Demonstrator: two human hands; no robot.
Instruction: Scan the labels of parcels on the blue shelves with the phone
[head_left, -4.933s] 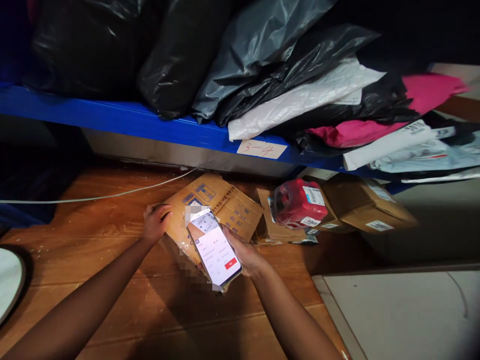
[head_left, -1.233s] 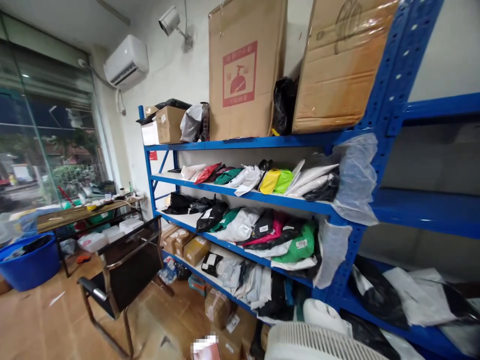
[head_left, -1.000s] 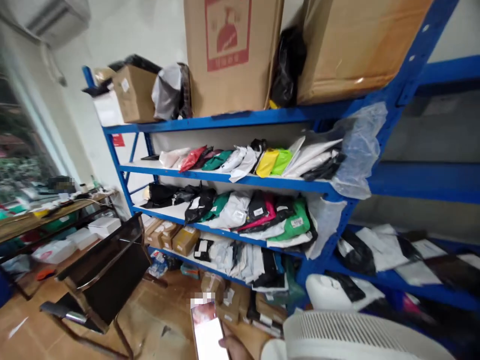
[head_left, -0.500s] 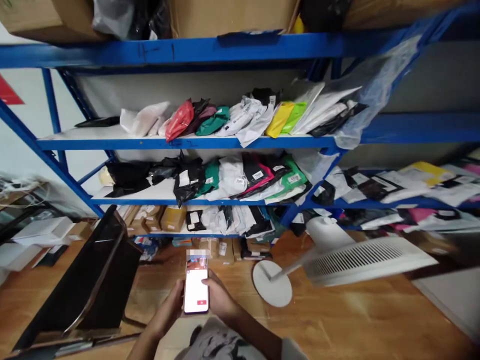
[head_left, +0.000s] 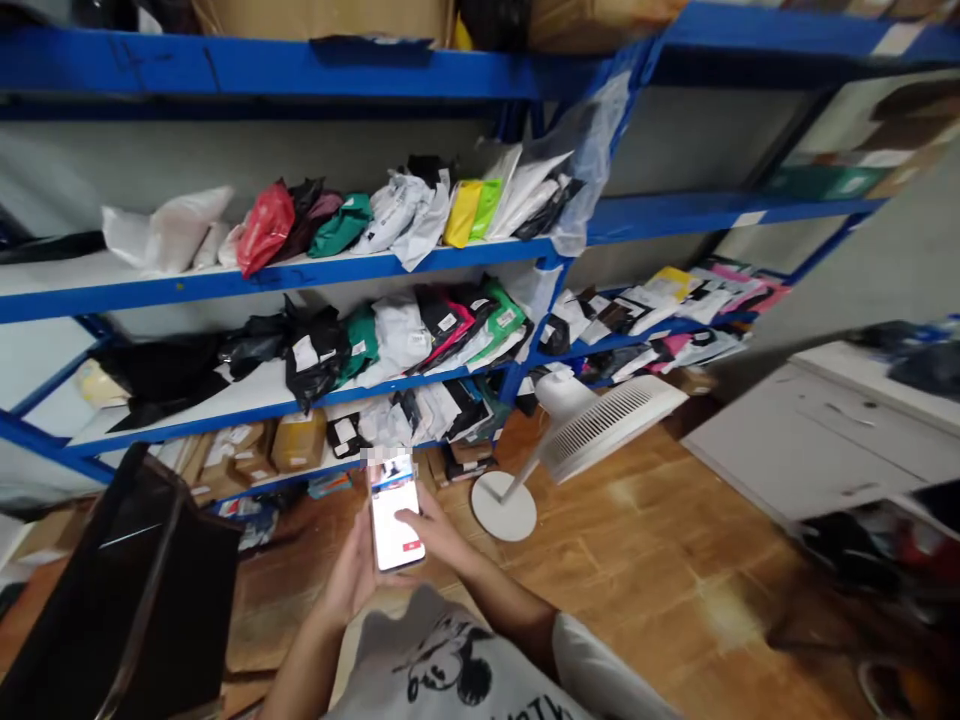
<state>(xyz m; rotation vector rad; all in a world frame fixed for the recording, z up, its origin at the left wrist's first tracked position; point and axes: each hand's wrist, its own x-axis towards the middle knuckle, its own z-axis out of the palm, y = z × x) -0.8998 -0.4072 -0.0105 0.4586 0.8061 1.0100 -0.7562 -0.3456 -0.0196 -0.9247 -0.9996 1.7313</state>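
Gripping a phone (head_left: 389, 543) between them, the left hand (head_left: 352, 568) has its fingers closed along one edge and the right hand (head_left: 435, 530) along the other, the right thumb lying over the lit screen; the fingers behind the phone are hidden. The phone is held just in front of a grey printed shirt (head_left: 446, 660), above the brown floor (head_left: 622, 560). To the right of the hands stands a white fan (head_left: 611, 425) on a round base, and to the left, a black chair (head_left: 172, 610). Beyond them, blue shelving (head_left: 465, 75) carries bagged parcels, among them a red bag (head_left: 266, 225), with cardboard boxes (head_left: 300, 442) on a low shelf. Farther right is a white cabinet (head_left: 795, 455).
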